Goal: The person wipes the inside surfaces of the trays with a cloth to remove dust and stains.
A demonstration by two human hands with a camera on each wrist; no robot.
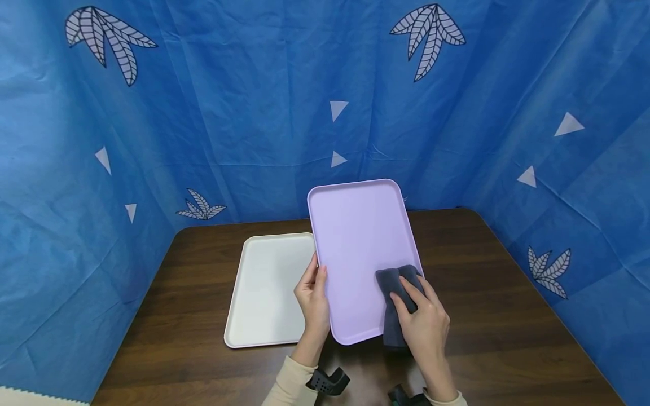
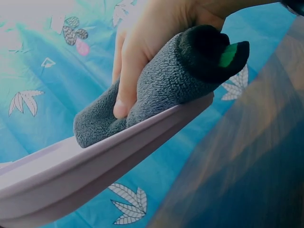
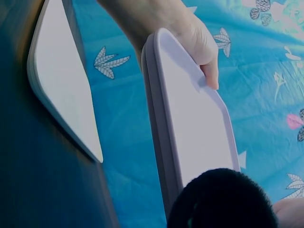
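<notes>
A lilac tray (image 1: 360,237) is held up at a tilt over the table, its inner face turned toward me. My left hand (image 1: 312,299) grips its left edge, with the thumb over the rim in the right wrist view. In my right hand (image 1: 425,318) is a folded dark grey cloth (image 1: 393,316), pinched between thumb and fingers and pressed on the tray's lower right part. The left wrist view shows the cloth (image 2: 161,76) as a thick fluffy roll lying across the tray's rim (image 2: 156,128). A bit of green shows at the roll's end.
On the brown wooden table (image 1: 188,304) a white tray (image 1: 269,293) lies flat, left of the lilac one and partly behind my left hand. Blue patterned fabric (image 1: 254,113) hangs around the table's back and sides. Dark bands (image 1: 329,382) sit at both wrists.
</notes>
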